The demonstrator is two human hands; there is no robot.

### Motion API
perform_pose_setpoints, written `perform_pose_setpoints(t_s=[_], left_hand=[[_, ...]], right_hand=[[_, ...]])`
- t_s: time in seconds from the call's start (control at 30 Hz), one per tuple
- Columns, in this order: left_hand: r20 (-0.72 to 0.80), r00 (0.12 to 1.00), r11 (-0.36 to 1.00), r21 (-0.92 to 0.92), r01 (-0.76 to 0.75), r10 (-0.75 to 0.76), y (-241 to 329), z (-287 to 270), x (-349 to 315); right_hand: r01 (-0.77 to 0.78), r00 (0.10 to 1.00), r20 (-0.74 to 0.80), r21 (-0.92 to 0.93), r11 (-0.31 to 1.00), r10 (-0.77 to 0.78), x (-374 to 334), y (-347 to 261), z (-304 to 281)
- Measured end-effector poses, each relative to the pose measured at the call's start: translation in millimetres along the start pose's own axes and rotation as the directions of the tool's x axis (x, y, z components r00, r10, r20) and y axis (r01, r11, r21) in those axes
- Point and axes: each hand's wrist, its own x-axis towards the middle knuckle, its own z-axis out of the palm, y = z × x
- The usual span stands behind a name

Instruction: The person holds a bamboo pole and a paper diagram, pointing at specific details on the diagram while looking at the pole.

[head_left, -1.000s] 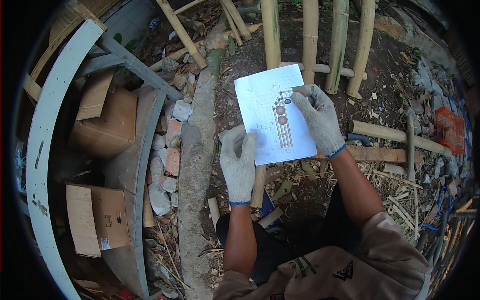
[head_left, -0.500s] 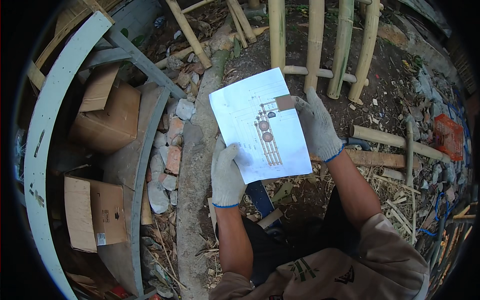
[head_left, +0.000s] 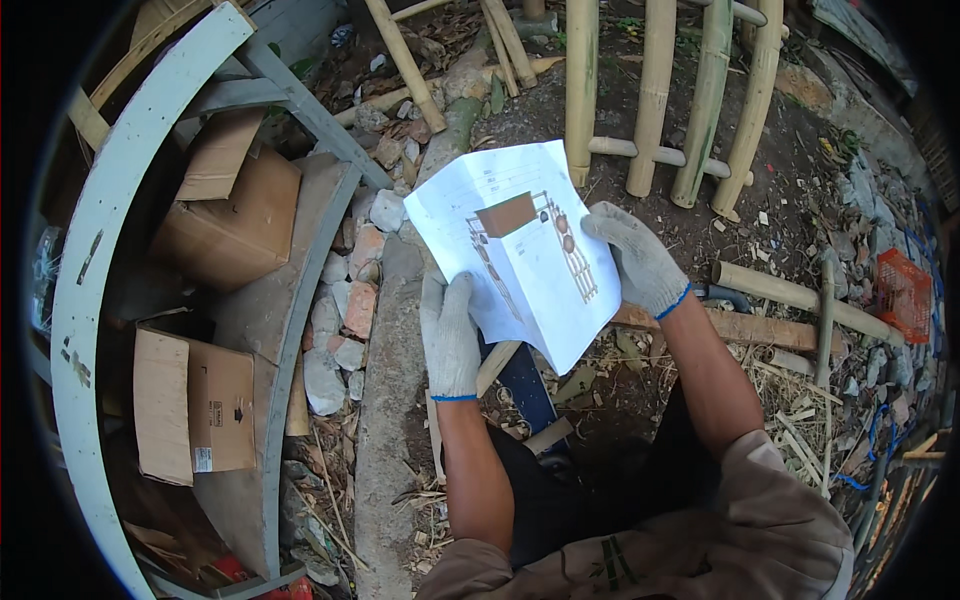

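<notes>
The fingers (head_left: 452, 300) of the left hand (head_left: 449, 338), in a pale knit glove with a blue cuff, are closed on the lower left edge of a white sheet of paper (head_left: 520, 250). The fingers (head_left: 605, 222) of the right hand (head_left: 640, 262), gloved the same way, pinch the sheet's right edge. The paper is held up between both hands, tilted, in front of the person's chest; it carries a drawing of a ladder-like frame with brown shapes, its details too small to tell.

Beyond the paper, a bamboo frame (head_left: 655, 100) of upright poles joined by a cross pole stands on the dirt ground. To the right of the paper, a loose bamboo pole (head_left: 780, 290) and a flat wooden plank (head_left: 760, 328) lie on the soil, and further right sits an orange plastic crate (head_left: 905, 295). To the left of the paper, a strip of broken bricks and stones (head_left: 345, 320) runs beside a concrete edge, and further left two cardboard boxes (head_left: 225, 215) rest inside a curved grey metal frame (head_left: 110, 210). Below the paper, a blue-handled tool (head_left: 525, 385) lies near the person's knees.
</notes>
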Motion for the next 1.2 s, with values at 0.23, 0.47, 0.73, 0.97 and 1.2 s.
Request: perform_pose_setpoints(t_s=[0.23, 0.47, 0.73, 0.97, 1.2], left_hand=[[-0.098, 0.995, 0.890, 0.455, 0.029, 0.018, -39.5, -11.3, 20.8], [0.182, 0.983, 0.764, 0.635, -0.115, -0.004, -28.7, 33.7, 12.1], [0.399, 0.906, 0.772, 0.618, -0.149, -0.145, -31.9, 68.2, 11.7], [0.474, 0.867, 0.798, 0.578, -0.173, -0.155, -41.1, 75.9, 15.4], [0.494, 0.870, 0.799, 0.518, -0.305, 0.012, -47.3, 72.1, 15.3]], right_hand=[[0.179, 0.766, -0.288, -0.763, 0.621, -0.574, -21.2, -45.2, -92.0], [0.102, 0.612, -0.267, -0.907, 0.409, -0.745, -50.1, -73.7, -151.2], [-0.040, 0.529, -0.287, -0.949, 0.314, -0.798, -88.4, -87.3, -181.1], [-0.163, 0.583, -0.295, -0.955, 0.247, -0.757, -118.8, -100.6, -183.2], [-0.142, 0.584, -0.294, -0.955, 0.261, -0.756, -165.8, -129.1, -208.4]])
